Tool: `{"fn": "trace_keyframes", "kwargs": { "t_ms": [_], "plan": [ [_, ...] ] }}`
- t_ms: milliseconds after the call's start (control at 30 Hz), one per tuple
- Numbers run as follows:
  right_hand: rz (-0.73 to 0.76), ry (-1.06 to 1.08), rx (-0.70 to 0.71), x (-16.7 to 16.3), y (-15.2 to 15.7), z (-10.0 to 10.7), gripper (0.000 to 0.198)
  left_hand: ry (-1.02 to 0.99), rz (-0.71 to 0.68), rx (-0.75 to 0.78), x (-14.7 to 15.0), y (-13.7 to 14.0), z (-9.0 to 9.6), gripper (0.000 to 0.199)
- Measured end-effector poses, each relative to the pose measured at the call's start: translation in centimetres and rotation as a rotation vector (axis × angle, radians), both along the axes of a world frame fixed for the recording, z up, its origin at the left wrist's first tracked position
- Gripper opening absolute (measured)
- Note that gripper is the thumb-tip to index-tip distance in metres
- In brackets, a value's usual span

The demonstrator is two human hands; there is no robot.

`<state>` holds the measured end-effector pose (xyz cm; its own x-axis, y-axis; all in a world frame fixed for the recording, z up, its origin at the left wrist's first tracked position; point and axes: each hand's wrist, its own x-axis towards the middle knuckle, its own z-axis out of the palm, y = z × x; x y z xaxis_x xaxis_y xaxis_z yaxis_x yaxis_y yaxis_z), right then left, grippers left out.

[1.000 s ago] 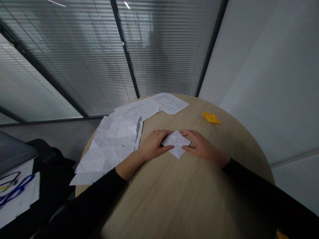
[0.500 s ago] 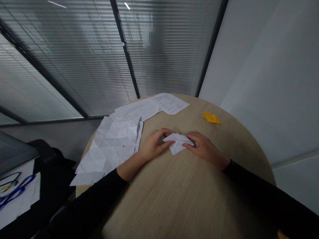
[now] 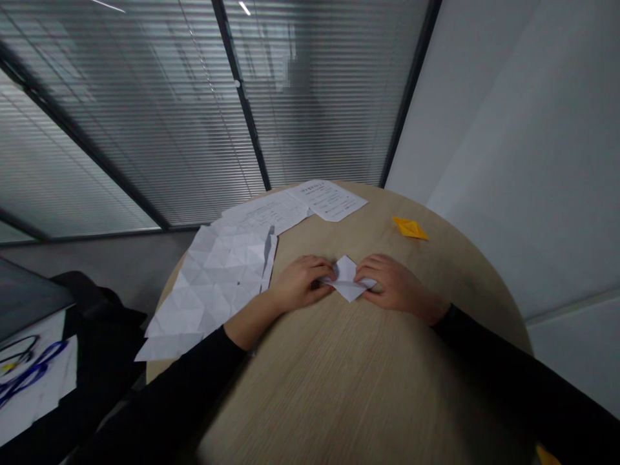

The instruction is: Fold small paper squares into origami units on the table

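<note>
A small folded white paper (image 3: 347, 274) lies at the middle of the round wooden table, diamond-like in outline with a crease across it. My left hand (image 3: 307, 282) grips its left corner, fingers on top and thumb at the near side. On the opposite corner, my right hand (image 3: 391, 282) is closed in the same way, its fingers covering part of the paper. Beyond my right hand sits a folded yellow paper boat (image 3: 409, 228), touched by neither hand.
A large creased white sheet (image 3: 208, 284) covers the table's left side. Printed pages (image 3: 329, 200) lie at the far edge. A bit of yellow paper (image 3: 547, 456) shows at bottom right. Blue cords (image 3: 36, 368) rest on white papers at lower left, beside a dark bag.
The white paper has changed shape: its upper part now rises to a point and its crease runs across. My fingers have curled over its top from both sides.
</note>
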<state>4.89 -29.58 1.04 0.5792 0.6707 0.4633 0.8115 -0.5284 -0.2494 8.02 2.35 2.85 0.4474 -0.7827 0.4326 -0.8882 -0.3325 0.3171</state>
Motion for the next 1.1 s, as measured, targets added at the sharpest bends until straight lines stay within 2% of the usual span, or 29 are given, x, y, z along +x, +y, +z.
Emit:
{"fn": "trace_keyframes", "kwargs": {
  "t_ms": [167,300,433,500,600,733,867,1033,1100],
  "plan": [
    [0.029,0.044,0.051,-0.1,0.0,0.1,0.004,0.033,-0.008,-0.017,0.1,-0.2,-0.1,0.027],
    [-0.108,0.152,0.192,0.2,0.3,-1.1,0.012,0.125,0.094,-0.043,0.1,-0.4,-0.6,0.025],
    [-0.227,0.242,0.29,0.2,0.6,-1.8,0.052,0.12,0.14,-0.075,-0.1,-0.4,-0.7,0.032],
    [-0.21,0.194,0.265,0.1,0.7,-1.6,0.054,0.091,0.104,-0.083,-0.1,-0.4,-0.6,0.03],
    [-0.156,0.098,0.145,0.0,0.8,-0.9,0.039,0.061,0.05,-0.048,0.0,-0.4,-0.4,0.025],
    [-0.104,0.043,0.018,-0.3,0.9,-0.2,0.032,0.049,0.041,-0.02,0.0,-0.4,-0.2,0.028],
    [-0.123,0.016,-0.007,-0.5,1.2,0.0,0.042,0.033,0.054,-0.002,0.0,-0.4,-0.3,0.026],
    [-0.13,-0.055,-0.065,-0.4,1.8,0.2,0.02,-0.054,0.097,0.056,0.1,-0.5,-0.2,0.034],
    [-0.156,-0.067,-0.058,-0.3,2.1,0.2,0.017,-0.098,0.127,0.057,-0.1,-0.6,-0.1,0.037]
  ]
}}
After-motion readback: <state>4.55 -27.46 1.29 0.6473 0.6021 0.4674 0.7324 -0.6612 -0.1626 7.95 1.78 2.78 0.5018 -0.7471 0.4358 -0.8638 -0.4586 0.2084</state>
